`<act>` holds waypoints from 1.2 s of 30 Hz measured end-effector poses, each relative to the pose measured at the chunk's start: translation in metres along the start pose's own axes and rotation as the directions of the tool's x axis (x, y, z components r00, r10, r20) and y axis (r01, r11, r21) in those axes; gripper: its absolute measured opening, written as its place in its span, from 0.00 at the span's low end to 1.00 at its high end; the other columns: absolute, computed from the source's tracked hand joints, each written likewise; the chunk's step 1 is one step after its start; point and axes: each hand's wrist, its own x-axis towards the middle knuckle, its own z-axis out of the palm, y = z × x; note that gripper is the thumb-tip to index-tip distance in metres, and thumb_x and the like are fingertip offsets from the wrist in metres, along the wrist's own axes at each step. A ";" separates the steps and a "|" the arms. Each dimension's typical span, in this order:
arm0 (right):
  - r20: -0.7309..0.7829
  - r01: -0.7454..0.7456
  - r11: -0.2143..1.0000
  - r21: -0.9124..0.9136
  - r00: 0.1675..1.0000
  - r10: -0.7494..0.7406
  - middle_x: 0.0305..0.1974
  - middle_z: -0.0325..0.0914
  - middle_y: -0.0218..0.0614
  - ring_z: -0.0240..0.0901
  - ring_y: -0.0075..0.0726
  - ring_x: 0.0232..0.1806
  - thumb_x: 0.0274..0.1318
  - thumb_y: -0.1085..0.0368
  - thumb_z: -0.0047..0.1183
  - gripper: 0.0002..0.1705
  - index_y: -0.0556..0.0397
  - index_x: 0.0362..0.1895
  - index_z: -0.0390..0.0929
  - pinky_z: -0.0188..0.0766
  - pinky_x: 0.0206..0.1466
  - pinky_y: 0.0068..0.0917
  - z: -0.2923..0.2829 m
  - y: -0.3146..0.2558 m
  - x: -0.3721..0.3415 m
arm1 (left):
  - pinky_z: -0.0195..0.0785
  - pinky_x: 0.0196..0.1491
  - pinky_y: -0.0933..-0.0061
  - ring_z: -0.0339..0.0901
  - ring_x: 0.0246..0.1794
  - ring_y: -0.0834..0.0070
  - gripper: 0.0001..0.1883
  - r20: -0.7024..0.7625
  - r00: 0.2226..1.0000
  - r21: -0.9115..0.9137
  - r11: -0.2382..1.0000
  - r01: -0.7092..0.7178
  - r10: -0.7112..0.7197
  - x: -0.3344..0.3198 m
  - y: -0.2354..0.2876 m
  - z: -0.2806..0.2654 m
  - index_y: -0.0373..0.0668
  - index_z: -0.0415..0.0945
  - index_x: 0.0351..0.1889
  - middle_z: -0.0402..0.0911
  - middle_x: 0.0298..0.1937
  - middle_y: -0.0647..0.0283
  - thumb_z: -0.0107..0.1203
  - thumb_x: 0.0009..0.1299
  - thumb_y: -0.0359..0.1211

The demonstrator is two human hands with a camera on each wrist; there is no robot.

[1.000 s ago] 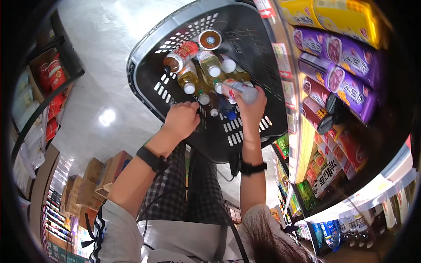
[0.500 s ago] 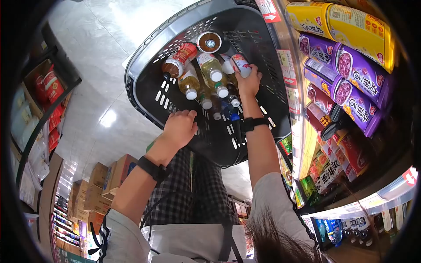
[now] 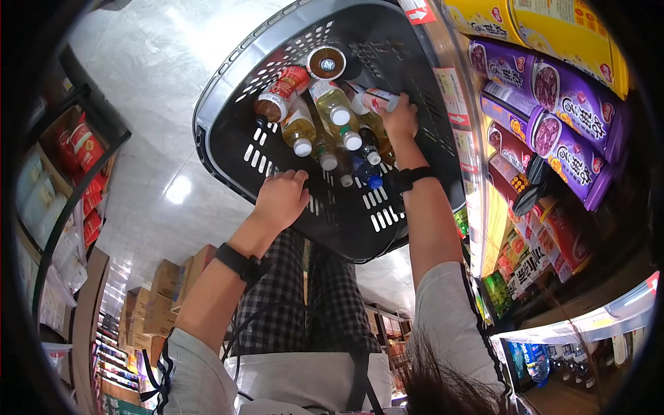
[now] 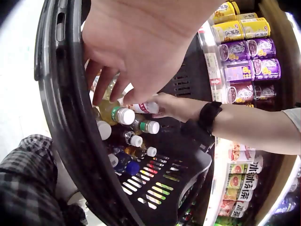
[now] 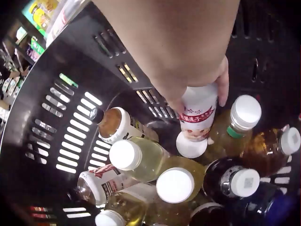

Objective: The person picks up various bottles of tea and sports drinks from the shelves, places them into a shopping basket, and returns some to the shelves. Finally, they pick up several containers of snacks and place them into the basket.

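Inside a black basket (image 3: 228,131), my right hand (image 3: 401,119) grips a white can (image 5: 200,106) with red lettering, thumb and fingers on opposite sides of it. The can lies tilted at the far right of a pile of bottles, close beside another white lid (image 5: 192,144). My left hand (image 3: 282,199) hangs over the near-left rim with loosely bent fingers (image 4: 107,82) and nothing in them. Below it are a yellowish bottle (image 4: 110,110) with a white cap and a blue-capped bottle (image 3: 370,176). A red-labelled bottle (image 3: 289,83) and a brown round tub (image 3: 326,63) lie farther back.
Shelves of purple cans (image 3: 553,90) and yellow cans (image 3: 560,34) stand close along the basket's right side. Cardboard boxes (image 3: 155,297) are stacked at the lower left. Red packets (image 3: 84,145) fill a left shelf, and pale tiled floor (image 3: 152,90) lies between.
My right hand has carried the white can from the near part of the pile to its far right, tilting it down there. My left hand has stayed near the rim.
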 end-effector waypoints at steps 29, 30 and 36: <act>-0.033 0.132 0.978 0.164 0.991 -0.128 0.54 0.62 0.57 0.63 0.57 0.56 0.41 0.46 0.62 0.49 0.48 0.64 0.52 0.63 0.57 0.38 0.087 -0.056 0.072 | 0.66 0.44 0.63 0.74 0.39 0.63 0.13 -0.072 0.984 0.044 0.986 -0.162 0.165 0.000 -0.005 -0.001 0.40 0.72 0.41 0.76 0.36 0.59 0.52 0.57 0.29; -0.057 0.175 0.967 0.187 0.984 -0.168 0.55 0.61 0.58 0.62 0.58 0.56 0.41 0.45 0.61 0.50 0.50 0.65 0.50 0.62 0.58 0.39 0.099 -0.047 0.080 | 0.66 0.44 0.63 0.74 0.39 0.62 0.13 -0.085 0.982 0.062 0.985 -0.161 0.166 0.000 -0.005 0.000 0.40 0.72 0.41 0.76 0.36 0.59 0.52 0.57 0.29; -0.140 0.232 0.906 0.355 0.971 -0.194 0.57 0.61 0.59 0.59 0.58 0.59 0.43 0.47 0.58 0.45 0.57 0.62 0.56 0.56 0.61 0.39 0.095 -0.017 0.059 | 0.66 0.45 0.61 0.74 0.41 0.60 0.15 0.000 0.994 0.087 0.990 -0.109 0.109 0.002 0.001 -0.004 0.38 0.72 0.43 0.76 0.38 0.55 0.51 0.57 0.28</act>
